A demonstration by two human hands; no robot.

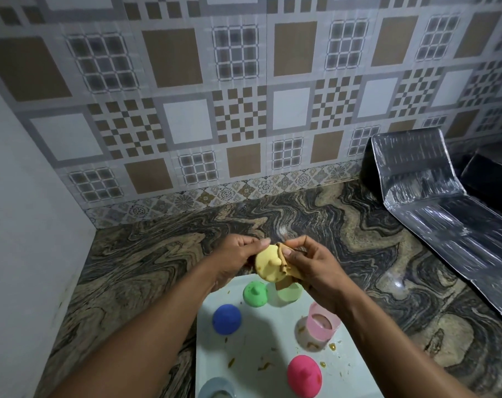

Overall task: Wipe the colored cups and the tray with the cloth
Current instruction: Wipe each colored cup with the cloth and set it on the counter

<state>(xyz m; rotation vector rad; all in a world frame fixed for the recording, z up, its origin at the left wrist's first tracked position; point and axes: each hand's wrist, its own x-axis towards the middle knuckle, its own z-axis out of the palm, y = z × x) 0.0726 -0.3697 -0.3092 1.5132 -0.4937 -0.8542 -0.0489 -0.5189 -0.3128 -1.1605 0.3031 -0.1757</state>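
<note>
Cut off: grey cup [216, 389] at the bottom edge, only its top shows. The tray [261, 334] also runs out of frame at its near end. Pale green cup [290, 293] is half hidden behind the cloth [290, 272] and the yellow cup [268, 267]. The cloth is mostly buried in the right hand [315, 268]; we see only tan folds. Foil sheet [433, 202] is clipped at the right edge.

Left hand [238, 255]: grip curled round the yellow cup, which is held above the tray's far end with its nubbed base facing us. Right hand: grip pinches the cloth against the cup's right side.

The tray sits on the tabletop [158, 254]. It carries:
- blue cup [226, 318], upside down
- green cup [255, 294], upside down
- pale green cup
- red cup [304, 376], upside down
- pink cup [323, 330], upright, something brownish inside, which we can't identify

Yellow-brown smears dot the tray around the pink cup and the red cup.
</note>
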